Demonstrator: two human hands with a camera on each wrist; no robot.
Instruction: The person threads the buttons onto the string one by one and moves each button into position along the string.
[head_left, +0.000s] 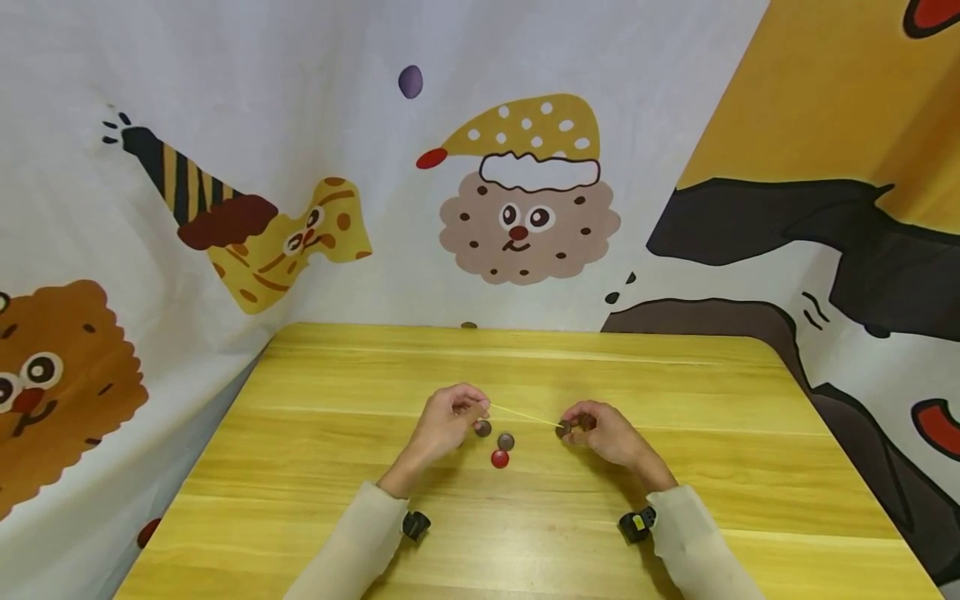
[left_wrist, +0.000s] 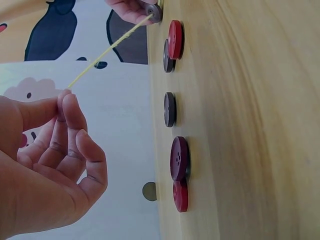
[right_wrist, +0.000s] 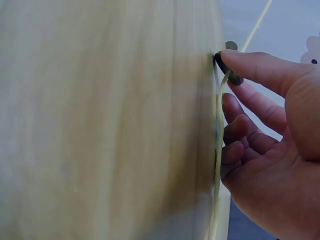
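My left hand (head_left: 448, 423) pinches one end of a yellow string (head_left: 523, 415) between thumb and fingertips, above the table. From there the string runs taut to a dark button (head_left: 562, 430), which my right hand (head_left: 611, 435) grips by its edge between thumb and forefinger. In the right wrist view, the string meets that button (right_wrist: 236, 78) and its tail (right_wrist: 218, 150) hangs down past the curled fingers. Below the left hand, the left wrist view has a maroon button (left_wrist: 178, 159), a red button (left_wrist: 180, 196) and a dark button (left_wrist: 169, 109) on the table.
Toward the right hand, another red button (left_wrist: 175, 40) sits close to a grey-brown button (left_wrist: 167, 56). The wooden table (head_left: 525, 550) reaches back to a white cartoon-printed cloth (head_left: 405, 275). Dark wrist cameras (head_left: 416, 525) are worn on both arms.
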